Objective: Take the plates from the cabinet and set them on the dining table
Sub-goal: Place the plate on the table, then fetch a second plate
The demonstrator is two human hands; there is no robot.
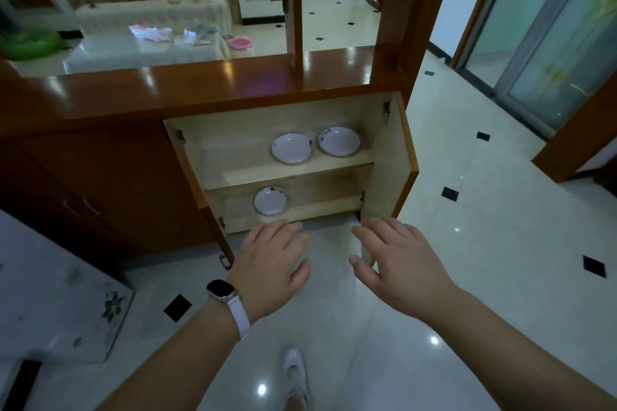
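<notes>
three plates sit mid-frame in the open cabinet [394,157]: two plates [292,148] on its upper shelf, one plate [270,201] below. left hand [272,260] and right hand [402,260] hover empty, fingers spread. glazed, rigid, breakable, likely slick; grip each rim.

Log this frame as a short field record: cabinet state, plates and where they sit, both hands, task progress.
cabinet: open, both doors swung out
upper shelf: two plates side by side, left plate, right plate
lower shelf: one plate
left hand: empty, fingers spread, in front of the cabinet
right hand: empty, fingers spread, in front of the cabinet
progress: no plate picked up yet
</notes>
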